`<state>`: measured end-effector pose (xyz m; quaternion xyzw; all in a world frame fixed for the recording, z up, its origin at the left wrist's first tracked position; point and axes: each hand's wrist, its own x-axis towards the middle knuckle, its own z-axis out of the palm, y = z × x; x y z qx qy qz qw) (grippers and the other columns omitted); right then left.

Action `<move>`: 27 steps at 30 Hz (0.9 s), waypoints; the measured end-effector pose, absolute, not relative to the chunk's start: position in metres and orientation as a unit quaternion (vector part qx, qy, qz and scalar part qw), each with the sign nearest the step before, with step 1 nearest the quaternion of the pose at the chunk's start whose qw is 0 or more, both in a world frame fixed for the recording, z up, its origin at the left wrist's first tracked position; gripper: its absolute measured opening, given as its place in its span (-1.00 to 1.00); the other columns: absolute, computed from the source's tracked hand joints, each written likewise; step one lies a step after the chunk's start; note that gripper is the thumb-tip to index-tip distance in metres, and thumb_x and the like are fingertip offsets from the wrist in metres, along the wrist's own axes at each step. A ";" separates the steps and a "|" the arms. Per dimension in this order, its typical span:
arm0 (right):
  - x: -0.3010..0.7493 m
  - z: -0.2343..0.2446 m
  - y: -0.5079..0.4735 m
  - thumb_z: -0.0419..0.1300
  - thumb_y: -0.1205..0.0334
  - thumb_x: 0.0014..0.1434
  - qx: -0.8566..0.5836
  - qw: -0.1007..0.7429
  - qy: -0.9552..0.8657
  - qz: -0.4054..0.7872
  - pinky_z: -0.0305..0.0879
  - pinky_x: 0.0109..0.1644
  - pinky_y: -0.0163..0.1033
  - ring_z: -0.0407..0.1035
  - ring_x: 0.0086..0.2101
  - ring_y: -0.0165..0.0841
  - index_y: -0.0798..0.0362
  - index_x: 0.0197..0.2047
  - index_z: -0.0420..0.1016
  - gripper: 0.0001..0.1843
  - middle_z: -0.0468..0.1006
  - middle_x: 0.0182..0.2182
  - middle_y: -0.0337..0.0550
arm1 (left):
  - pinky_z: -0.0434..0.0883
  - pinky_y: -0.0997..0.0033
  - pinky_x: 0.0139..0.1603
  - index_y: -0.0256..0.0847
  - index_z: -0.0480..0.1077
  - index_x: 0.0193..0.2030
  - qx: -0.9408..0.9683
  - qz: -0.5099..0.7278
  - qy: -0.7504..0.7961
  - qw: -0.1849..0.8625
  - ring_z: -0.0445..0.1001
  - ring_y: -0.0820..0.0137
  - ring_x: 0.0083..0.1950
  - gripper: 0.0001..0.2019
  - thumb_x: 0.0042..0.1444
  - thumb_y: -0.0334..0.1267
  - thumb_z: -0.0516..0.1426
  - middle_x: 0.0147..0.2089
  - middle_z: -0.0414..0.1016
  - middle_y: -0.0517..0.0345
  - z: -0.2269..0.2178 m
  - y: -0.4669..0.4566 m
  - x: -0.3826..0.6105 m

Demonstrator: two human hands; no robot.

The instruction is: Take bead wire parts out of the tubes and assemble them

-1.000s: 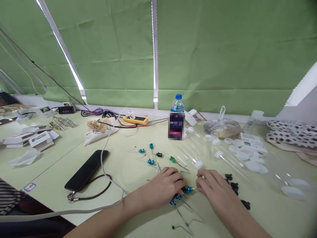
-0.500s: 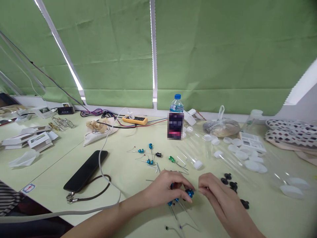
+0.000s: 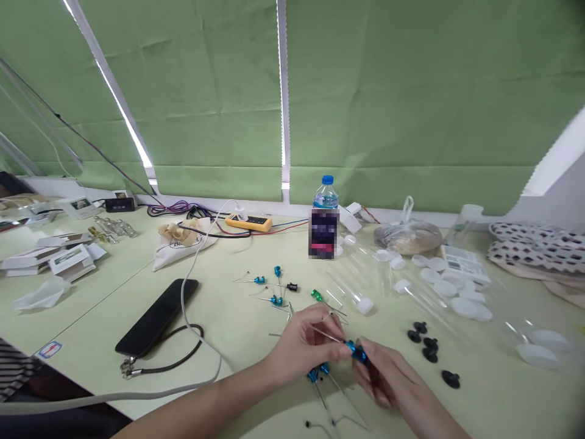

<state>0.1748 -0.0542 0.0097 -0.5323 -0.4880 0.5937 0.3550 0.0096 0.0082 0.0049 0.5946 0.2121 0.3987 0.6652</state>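
Hands partly cover the blue fitting

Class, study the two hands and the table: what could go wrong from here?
The small blue piece, pinched between the left hand and right hand, might slip and fall among the blue pieces below. A thin wire runs close to the left hand and could prick it or bend. The white cable passes by the left forearm, so a sweep could snag it.
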 end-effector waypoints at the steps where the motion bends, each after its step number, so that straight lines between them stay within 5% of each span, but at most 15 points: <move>1: 0.175 0.008 -0.055 -0.04 -0.34 0.13 -0.545 0.355 -0.474 0.593 -0.12 -0.53 -0.32 -0.07 -0.63 -0.50 0.02 -0.57 0.17 -0.42 0.16 -0.66 -0.37 | 0.35 0.49 -0.35 -0.29 0.39 -0.38 0.648 0.397 0.215 0.614 0.36 0.50 -0.39 -0.69 -0.12 -0.12 0.34 -0.33 0.34 0.13 0.006 0.008 0.007; 6: 0.170 0.006 -0.066 0.06 -0.37 0.03 -0.602 0.362 -0.421 0.573 -0.02 -0.49 -0.30 0.02 -0.60 -0.47 -0.01 -0.55 0.12 -0.43 0.13 -0.63 -0.39 | 0.22 0.44 -0.33 -0.24 0.34 -0.42 0.863 0.299 0.153 0.376 0.23 0.45 -0.44 -0.77 0.12 -0.11 0.13 -0.51 0.26 0.19 0.015 0.001 0.004; 9: 0.165 0.009 -0.069 0.05 -0.37 0.04 -0.617 0.366 -0.453 0.529 0.06 -0.45 -0.27 0.06 -0.57 -0.43 -0.01 -0.57 0.11 -0.43 0.08 -0.63 -0.38 | 0.17 0.43 -0.36 -0.21 0.23 -0.47 0.889 0.270 0.163 0.331 0.15 0.44 -0.45 -0.76 0.19 -0.17 0.00 -0.55 0.15 0.23 0.020 -0.006 0.006; 14: 0.163 0.020 -0.064 -0.13 -0.15 0.28 -0.599 0.365 -0.571 0.427 0.10 -0.43 -0.27 0.10 -0.54 -0.39 -0.01 -0.56 0.08 -0.50 0.12 -0.63 -0.33 | 0.11 0.50 -0.47 -0.20 0.11 -0.46 0.753 0.245 0.231 0.565 0.06 0.52 -0.51 -0.65 0.26 -0.03 -0.08 -0.53 0.06 0.29 0.020 -0.009 0.006; 18: 0.173 0.029 -0.048 -0.03 -0.05 0.28 -0.522 0.382 -0.659 0.384 0.25 -0.18 -0.22 0.31 -0.26 -0.29 -0.04 -0.14 0.27 -0.73 0.38 -0.28 -0.19 | 0.04 0.55 -0.57 -0.20 0.07 -0.46 0.575 0.296 0.235 0.726 -0.01 0.58 -0.55 -0.57 0.20 0.13 -0.03 -0.50 0.00 0.32 0.013 -0.001 0.001; 20: 0.178 0.032 -0.039 0.09 -0.09 0.19 -0.519 0.380 -0.661 0.386 0.27 -0.14 -0.21 0.32 -0.17 -0.27 -0.08 0.04 0.21 -0.58 0.37 -0.12 -0.13 | 0.03 0.55 -0.56 -0.21 0.10 -0.46 0.569 0.324 0.238 0.718 0.00 0.59 -0.54 -0.56 0.18 0.14 0.00 -0.49 0.01 0.32 0.012 0.005 -0.002; 23: 0.178 0.037 -0.027 -0.05 -0.17 0.25 -0.522 0.339 -0.634 0.459 0.25 -0.33 -0.27 0.34 -0.38 -0.34 0.03 -0.20 0.39 -0.55 0.45 -0.36 -0.17 | 0.02 0.55 -0.55 -0.23 0.12 -0.46 0.588 0.332 0.229 0.701 -0.01 0.59 -0.52 -0.54 0.15 0.15 0.03 -0.48 0.05 0.29 0.011 0.012 -0.005; 25: 0.175 0.040 -0.023 -0.18 -0.20 0.29 -0.509 0.312 -0.609 0.523 0.17 -0.46 -0.31 0.26 -0.56 -0.41 0.07 -0.47 0.35 -0.42 0.38 -0.59 -0.25 | 0.00 0.54 -0.55 -0.23 0.11 -0.46 0.599 0.318 0.218 0.701 -0.03 0.59 -0.52 -0.54 0.15 0.16 0.03 -0.47 0.07 0.29 0.010 0.015 -0.007; 27: 0.174 0.041 -0.021 -0.08 -0.21 0.25 -0.486 0.310 -0.594 0.562 0.12 -0.51 -0.34 0.19 -0.62 -0.47 0.05 -0.54 0.25 -0.45 0.30 -0.65 -0.33 | -0.01 0.53 -0.55 -0.23 0.10 -0.45 0.609 0.306 0.215 0.700 -0.04 0.60 -0.53 -0.55 0.15 0.15 0.03 -0.46 0.08 0.28 0.008 0.017 -0.008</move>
